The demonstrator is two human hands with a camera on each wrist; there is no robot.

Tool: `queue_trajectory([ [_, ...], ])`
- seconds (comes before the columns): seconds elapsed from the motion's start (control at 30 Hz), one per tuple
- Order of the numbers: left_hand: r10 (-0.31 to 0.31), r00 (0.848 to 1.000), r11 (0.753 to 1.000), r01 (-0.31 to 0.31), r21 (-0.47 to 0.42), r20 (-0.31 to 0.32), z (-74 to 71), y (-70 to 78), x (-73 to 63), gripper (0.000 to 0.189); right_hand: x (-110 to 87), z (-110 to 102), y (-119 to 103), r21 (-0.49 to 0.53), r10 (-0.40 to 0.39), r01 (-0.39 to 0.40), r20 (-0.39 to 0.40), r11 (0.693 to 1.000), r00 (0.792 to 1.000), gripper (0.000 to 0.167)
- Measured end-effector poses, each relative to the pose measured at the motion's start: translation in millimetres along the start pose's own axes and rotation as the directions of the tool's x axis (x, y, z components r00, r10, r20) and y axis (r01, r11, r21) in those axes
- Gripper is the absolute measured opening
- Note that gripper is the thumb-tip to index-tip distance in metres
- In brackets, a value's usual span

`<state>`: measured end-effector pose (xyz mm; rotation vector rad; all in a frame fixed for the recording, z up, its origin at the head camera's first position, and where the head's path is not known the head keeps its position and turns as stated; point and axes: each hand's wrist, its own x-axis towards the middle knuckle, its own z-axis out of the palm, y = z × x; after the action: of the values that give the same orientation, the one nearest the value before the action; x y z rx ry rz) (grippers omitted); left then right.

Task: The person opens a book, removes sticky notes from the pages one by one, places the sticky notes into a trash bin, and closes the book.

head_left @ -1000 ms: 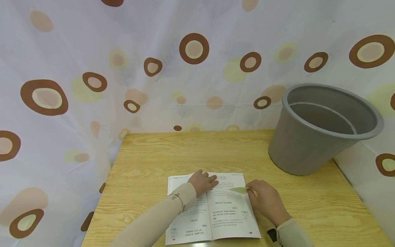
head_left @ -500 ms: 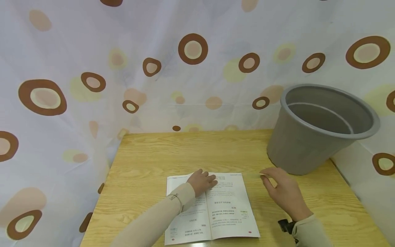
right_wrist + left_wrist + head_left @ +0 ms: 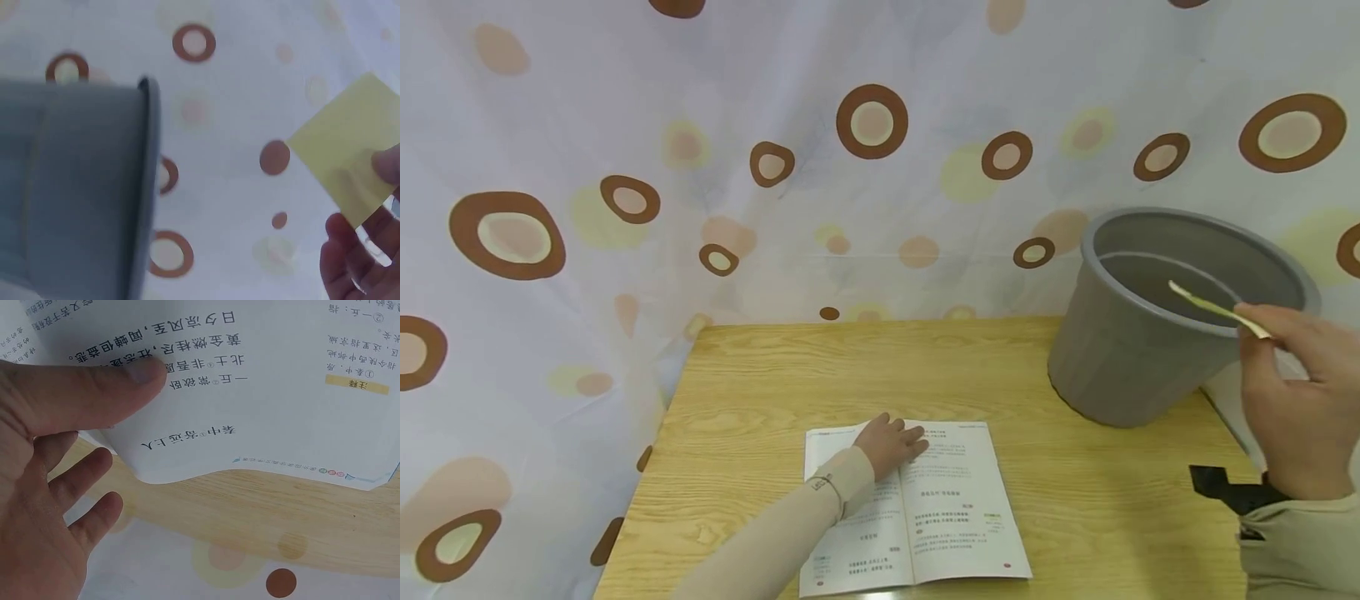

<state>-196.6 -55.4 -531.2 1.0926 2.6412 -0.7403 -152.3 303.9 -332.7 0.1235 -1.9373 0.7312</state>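
An open book [image 3: 958, 521] with printed pages lies at the front of the wooden table. My left hand [image 3: 889, 447] rests on it near the top of the spine. In the left wrist view the thumb [image 3: 94, 397] lies over the printed text, with the other fingers spread below. At the right, my right hand [image 3: 1303, 400] pinches a yellow sticky note [image 3: 1212, 308] between thumb and fingers. The note appears nearly edge-on there; the right wrist view shows its flat square face [image 3: 344, 144]. It hangs in the air in front of the grey bin's rim [image 3: 1195, 323].
The large grey bin [image 3: 1105, 354] stands at the table's back right corner, its mouth facing up. A white curtain [image 3: 805, 225] with brown and pale circles hangs behind and beside the wooden table [image 3: 850, 358].
My right hand has carried the sticky note from above the book's right page, rightward and up, to the bin's rim. The left hand has stayed on the book.
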Motion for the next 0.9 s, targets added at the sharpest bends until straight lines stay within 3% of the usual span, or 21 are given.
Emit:
queue_trajectory([
  [0.1,-0.004,1.0,1.0,0.004,0.008,0.006,-0.3,0.0,0.0,0.068,20.9,-5.7,10.1,-0.166,0.139,-0.137,-0.001,0.977,0.99,0.029],
  [0.17,-0.009,1.0,1.0,0.008,0.017,0.012,0.4,-0.2,0.2,0.069,31.7,-4.2,18.6,-0.21,0.209,-0.204,0.004,0.956,0.978,0.031],
  [0.3,-0.011,1.0,0.999,0.01,0.031,0.009,2.3,-0.4,1.0,0.07,48.5,2.5,34.3,-0.276,0.279,-0.247,0.085,0.929,0.956,0.035],
  [0.43,-0.01,1.0,1.0,0.01,0.008,-0.001,3.8,0.5,1.5,0.069,59.3,7.3,46.4,-0.438,0.327,-0.187,0.271,0.879,0.905,0.042],
  [0.57,-0.008,1.0,1.0,0.007,-0.028,-0.008,4.1,1.5,1.6,0.069,69.9,12.2,56.7,-0.54,0.361,-0.06,0.472,0.839,0.804,0.044],
  [0.67,-0.015,1.0,0.999,0.015,-0.031,-0.009,5.0,1.2,2.2,0.068,81.5,17.6,61.6,-0.586,0.403,0.028,0.591,0.81,0.699,0.047],
  [0.8,-0.025,1.0,0.999,0.025,-0.021,-0.006,7.7,0.5,3.4,0.068,94.9,26.3,70.3,-0.594,0.422,0.117,0.683,0.796,0.596,0.047],
  [0.9,-0.027,1.0,0.999,0.026,-0.021,-0.009,9.4,0.4,3.7,0.069,98.9,28.9,78.7,-0.584,0.454,0.133,0.737,0.801,0.501,0.049],
])
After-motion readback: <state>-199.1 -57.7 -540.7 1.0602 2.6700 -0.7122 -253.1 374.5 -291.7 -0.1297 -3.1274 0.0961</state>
